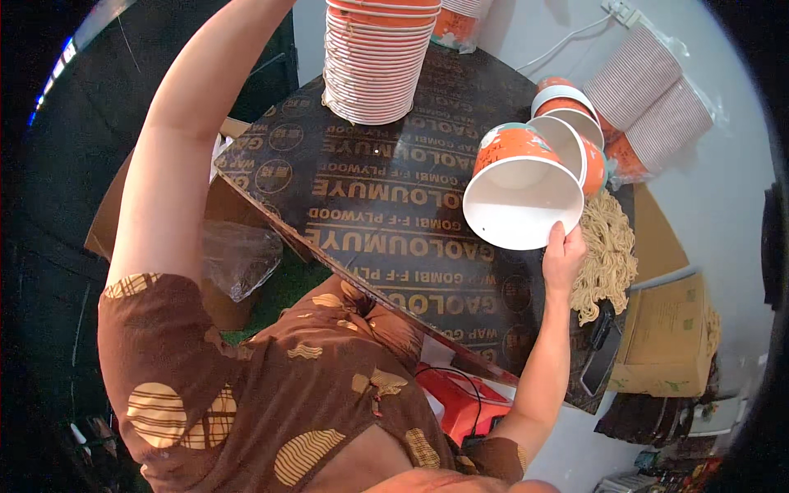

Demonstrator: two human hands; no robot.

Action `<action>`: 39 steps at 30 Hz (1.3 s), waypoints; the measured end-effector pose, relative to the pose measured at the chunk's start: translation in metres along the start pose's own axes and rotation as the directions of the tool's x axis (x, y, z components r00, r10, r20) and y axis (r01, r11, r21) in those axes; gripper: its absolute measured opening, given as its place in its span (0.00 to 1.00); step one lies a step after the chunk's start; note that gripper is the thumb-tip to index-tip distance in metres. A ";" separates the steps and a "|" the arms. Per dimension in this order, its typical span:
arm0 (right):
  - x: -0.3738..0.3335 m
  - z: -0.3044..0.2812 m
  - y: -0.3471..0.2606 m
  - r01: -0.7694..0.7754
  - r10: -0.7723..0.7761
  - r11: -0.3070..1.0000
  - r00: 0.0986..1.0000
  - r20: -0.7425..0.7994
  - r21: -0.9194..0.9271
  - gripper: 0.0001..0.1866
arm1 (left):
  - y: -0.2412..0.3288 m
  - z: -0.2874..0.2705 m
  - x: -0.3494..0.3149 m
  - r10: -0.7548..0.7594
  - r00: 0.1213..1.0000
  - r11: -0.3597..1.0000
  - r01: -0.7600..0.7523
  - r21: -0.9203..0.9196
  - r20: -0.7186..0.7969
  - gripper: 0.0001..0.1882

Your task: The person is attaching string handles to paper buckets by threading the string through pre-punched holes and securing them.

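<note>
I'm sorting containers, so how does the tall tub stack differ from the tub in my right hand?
Make-up: the tall tub stack is many nested tubs; the held tub is one.
Pose: the stack forms an upright column, while the held tub tips its open mouth toward the camera.
Look: the stack shows mostly packed pale rims; the held tub shows its white inside and patterned orange wall.
Both share orange and white colouring.
</note>
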State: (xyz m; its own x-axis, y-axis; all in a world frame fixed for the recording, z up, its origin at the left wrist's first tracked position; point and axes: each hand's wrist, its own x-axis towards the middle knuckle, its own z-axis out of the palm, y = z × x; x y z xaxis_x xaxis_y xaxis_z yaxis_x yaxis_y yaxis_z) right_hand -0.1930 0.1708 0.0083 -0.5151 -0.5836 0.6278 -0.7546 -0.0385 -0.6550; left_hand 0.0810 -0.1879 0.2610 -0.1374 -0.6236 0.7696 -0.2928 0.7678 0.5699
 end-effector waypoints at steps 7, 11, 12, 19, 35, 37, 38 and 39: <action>0.000 0.000 0.008 0.007 -0.007 1.000 1.000 -0.007 -0.005 0.10 | 0.013 -0.026 0.044 -0.113 0.988 0.944 0.140 -0.300 0.105 0.27; -0.002 -0.001 0.011 0.011 -0.011 1.000 1.000 -0.008 0.007 0.10 | 0.014 -0.028 0.057 -0.164 0.977 0.894 0.206 -0.398 0.137 0.28; -0.002 -0.001 0.010 -0.018 0.018 1.000 1.000 0.013 -0.015 0.10 | 0.010 -0.026 0.058 -0.158 0.978 0.900 0.199 -0.388 0.136 0.28; -0.002 -0.003 0.006 0.014 -0.013 0.999 1.000 0.027 -0.035 0.10 | 0.023 -0.025 0.062 -0.084 0.978 0.955 0.134 -0.266 0.192 0.28; -0.003 -0.002 -0.003 -0.030 0.031 0.999 0.997 0.069 -0.024 0.11 | 0.012 -0.030 0.077 0.185 0.957 0.895 -0.072 -0.440 0.222 0.20; -0.003 0.000 -0.004 0.010 -0.011 1.000 0.998 0.063 0.007 0.11 | 0.015 -0.026 0.075 0.242 0.892 0.926 -0.095 -0.365 0.381 0.22; -0.004 -0.001 -0.003 0.007 -0.007 1.000 0.998 0.062 0.005 0.11 | 0.023 -0.020 0.063 0.122 0.956 0.973 -0.062 -0.224 0.266 0.23; -0.004 -0.002 -0.001 -0.014 0.014 1.000 0.997 0.070 0.008 0.11 | 0.019 -0.017 0.061 0.123 0.955 0.972 -0.061 -0.226 0.269 0.23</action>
State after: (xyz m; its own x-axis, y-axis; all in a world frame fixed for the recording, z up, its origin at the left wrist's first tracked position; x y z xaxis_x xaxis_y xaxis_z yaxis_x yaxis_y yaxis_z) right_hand -0.1911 0.1753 0.0075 -0.4954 -0.6398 0.5876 -0.7439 -0.0369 -0.6673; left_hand 0.0833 -0.2088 0.3242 -0.4221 -0.5412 0.7273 -0.0622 0.8177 0.5723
